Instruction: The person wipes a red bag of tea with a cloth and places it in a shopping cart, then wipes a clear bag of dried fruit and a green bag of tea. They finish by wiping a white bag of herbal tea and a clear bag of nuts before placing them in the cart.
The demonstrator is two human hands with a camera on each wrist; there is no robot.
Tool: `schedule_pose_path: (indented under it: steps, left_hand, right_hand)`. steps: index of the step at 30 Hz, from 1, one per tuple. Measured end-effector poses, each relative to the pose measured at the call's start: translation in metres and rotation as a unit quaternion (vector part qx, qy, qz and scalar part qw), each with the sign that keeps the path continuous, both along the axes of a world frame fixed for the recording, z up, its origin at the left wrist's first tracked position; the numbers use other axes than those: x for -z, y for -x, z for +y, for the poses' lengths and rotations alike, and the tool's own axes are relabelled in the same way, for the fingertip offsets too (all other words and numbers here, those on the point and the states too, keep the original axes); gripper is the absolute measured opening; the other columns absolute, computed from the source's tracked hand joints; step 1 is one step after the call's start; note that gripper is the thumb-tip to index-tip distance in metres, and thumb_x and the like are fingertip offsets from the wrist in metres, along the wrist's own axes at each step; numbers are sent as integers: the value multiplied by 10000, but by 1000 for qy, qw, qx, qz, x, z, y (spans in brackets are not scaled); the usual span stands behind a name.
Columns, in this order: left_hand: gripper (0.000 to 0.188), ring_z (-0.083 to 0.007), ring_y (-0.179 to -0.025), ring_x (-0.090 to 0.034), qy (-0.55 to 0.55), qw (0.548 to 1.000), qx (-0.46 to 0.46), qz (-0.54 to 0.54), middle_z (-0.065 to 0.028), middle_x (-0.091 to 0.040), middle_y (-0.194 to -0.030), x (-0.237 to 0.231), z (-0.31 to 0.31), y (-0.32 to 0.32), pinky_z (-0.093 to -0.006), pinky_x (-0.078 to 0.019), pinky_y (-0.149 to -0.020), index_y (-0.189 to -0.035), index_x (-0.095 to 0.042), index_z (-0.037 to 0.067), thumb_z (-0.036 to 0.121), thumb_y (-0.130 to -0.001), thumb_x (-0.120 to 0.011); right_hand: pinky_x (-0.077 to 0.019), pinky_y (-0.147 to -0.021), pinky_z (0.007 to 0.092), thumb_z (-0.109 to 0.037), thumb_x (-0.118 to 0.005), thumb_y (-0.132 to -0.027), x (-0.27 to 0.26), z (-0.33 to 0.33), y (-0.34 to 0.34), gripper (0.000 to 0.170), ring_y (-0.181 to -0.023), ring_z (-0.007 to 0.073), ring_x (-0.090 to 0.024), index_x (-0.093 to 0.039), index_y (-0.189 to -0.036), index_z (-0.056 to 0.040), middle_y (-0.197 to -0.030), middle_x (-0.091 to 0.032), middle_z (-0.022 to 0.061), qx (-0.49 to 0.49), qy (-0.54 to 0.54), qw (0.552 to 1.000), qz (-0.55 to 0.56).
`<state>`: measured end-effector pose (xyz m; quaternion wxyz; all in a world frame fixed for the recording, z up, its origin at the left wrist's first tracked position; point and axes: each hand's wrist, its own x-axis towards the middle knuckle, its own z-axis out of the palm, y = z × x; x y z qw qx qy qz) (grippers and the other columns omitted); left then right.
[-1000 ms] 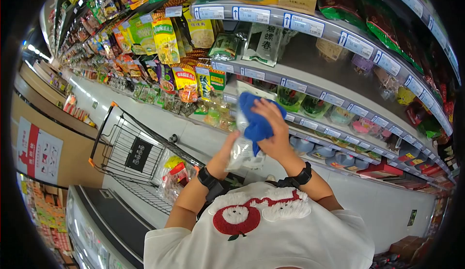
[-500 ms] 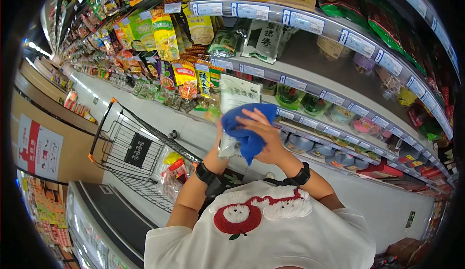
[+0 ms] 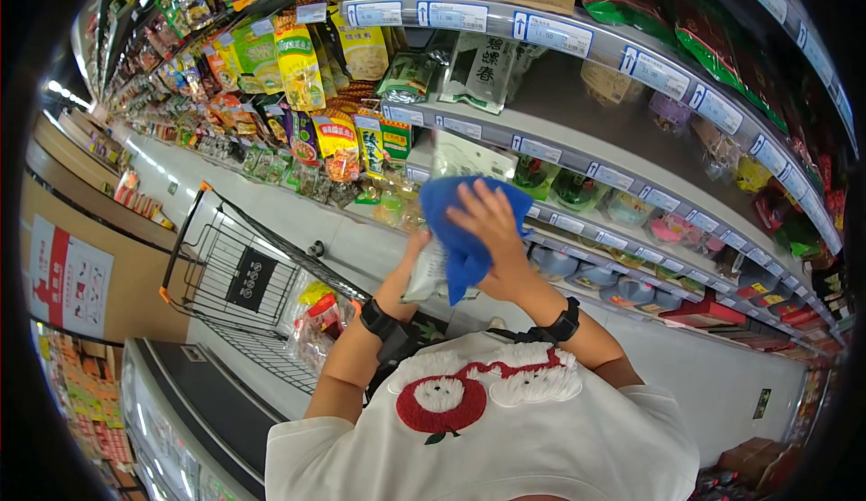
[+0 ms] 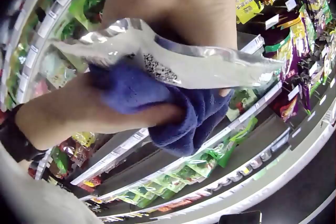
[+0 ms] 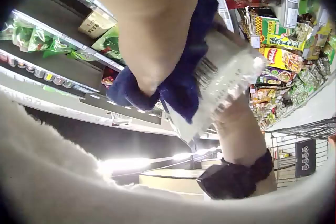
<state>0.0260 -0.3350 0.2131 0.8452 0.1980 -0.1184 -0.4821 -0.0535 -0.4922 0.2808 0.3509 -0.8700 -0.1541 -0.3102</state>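
Note:
In the head view my left hand (image 3: 410,262) grips a silvery-white flat pouch (image 3: 465,156) by its left side, in front of the shelves. A bunched blue cloth (image 3: 465,275) lies against the pouch's face, with my right hand (image 3: 492,235) holding it there, fingers spread over it. From the left wrist, the pouch (image 4: 210,69) appears nearly edge-on with dark print on it, and the cloth (image 4: 191,124) sags below it. The right wrist view has the cloth (image 5: 184,95) folded around the right fingers and the pouch's crimped edge (image 5: 247,74) showing past it.
Shelves with price labels (image 3: 555,32) curve across the front, holding several bagged goods, among them a tea pouch (image 3: 483,68). Yellow packets (image 3: 298,64) hang at the left. A black wire shopping cart (image 3: 248,275) with bagged items stands left, near a dark-topped cabinet (image 3: 216,411).
Pouch and cloth shifted left, then back a little to the right. The right hand moved over the pouch's face with the cloth, its fingers now more spread. The left hand keeps its grip.

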Motion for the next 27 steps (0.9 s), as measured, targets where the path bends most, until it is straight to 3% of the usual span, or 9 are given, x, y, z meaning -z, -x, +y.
schedule_pose_path:
  steps: [1, 2, 3, 6, 11, 20, 23, 26, 27]
  left_hand:
    - [607, -271, -1048, -556, -107, 994, -6, -38, -147, -504, -1222, -6, 4, 5, -402, -440, -928, -1286, -382, 33, 442, -854, -502]
    - [584, -259, -1010, -579, -64, 993, 94, -11, -136, -539, -1174, 9, 9, -2, -382, -449, -912, -1267, -392, 22, 396, -842, -537]
    - [585, -259, -1015, -577, -274, 960, 20, -57, -147, -545, -1161, -54, 3, 29, -382, -461, -889, -1270, -389, 23, 381, -832, -539]
    - [566, -252, -1024, -571, -253, 957, 53, -135, -141, -548, -1163, -71, -6, 39, -357, -449, -894, -1266, -398, 24, 394, -850, -501]
    - [564, -269, -1017, -574, -319, 944, 30, -81, -145, -544, -1165, -83, -13, 44, -363, -462, -884, -1276, -390, 33, 389, -850, -492]
    - [622, -273, -1061, -545, -106, 992, -69, -25, -154, -527, -1188, -22, -25, -9, -400, -444, -917, -1261, -425, 47, 511, -847, -412]
    - [703, -311, -1072, -529, -138, 983, -118, -18, -170, -526, -1188, -40, -25, -15, -444, -426, -930, -1251, -441, 49, 598, -818, -372]
    - [782, -324, -1108, -490, 18, 995, -94, 5, -200, -462, -1248, -46, -22, -26, -444, -379, -970, -1297, -373, 21, 636, -817, -317]
    - [790, -329, -1114, -484, 5, 995, -96, -5, -201, -457, -1254, -50, -21, -27, -442, -375, -973, -1302, -365, 18, 638, -814, -310]
  right_hand:
    - [-164, -1045, 529, -296, -589, -744, -4, -3, -1, 552, -1303, 359, -277, -480, -1257, -124, -1395, -350, 128, 37, -8, 999, -13]
    - [-189, -1048, 495, -296, -582, -751, -9, -6, -1, 554, -1292, 373, -289, -474, -1259, -101, -1388, -349, 162, 59, -31, 997, -25]
    - [-199, -1048, 481, -296, -578, -753, -9, -11, -4, 553, -1287, 377, -295, -474, -1256, -89, -1384, -351, 170, 70, -77, 994, -29]
    - [-238, -1046, 430, -268, -557, -769, -1, -20, -11, 531, -1266, 391, -322, -476, -1239, -35, -1369, -364, 196, 91, -214, 973, -11]
    - [-224, -1051, 447, -212, -554, -767, 6, -27, -11, 502, -1286, 383, -295, -478, -1225, -21, -1380, -359, 173, 31, -195, 980, 24]
    - [-170, -1067, 499, -187, -595, -699, -3, -17, -1, 542, -1309, 370, -250, -502, -1217, -52, -1385, -365, 122, -75, -49, 995, 38]
    - [-171, -1067, 513, -191, -620, -681, -6, -11, 2, 476, -1313, 348, -258, -576, -1143, -85, -1373, -393, 82, -134, -21, 989, 61]
    - [-165, -1065, 525, -211, -631, -638, -8, -4, 6, 475, -1311, 333, -275, -609, -1106, -136, -1346, -437, 52, -194, 10, 980, 42]
    - [-170, -1060, 529, -223, -639, -659, -10, -3, 7, 442, -1306, 336, -285, -622, -1093, -140, -1336, -450, 48, -203, 15, 978, 39]
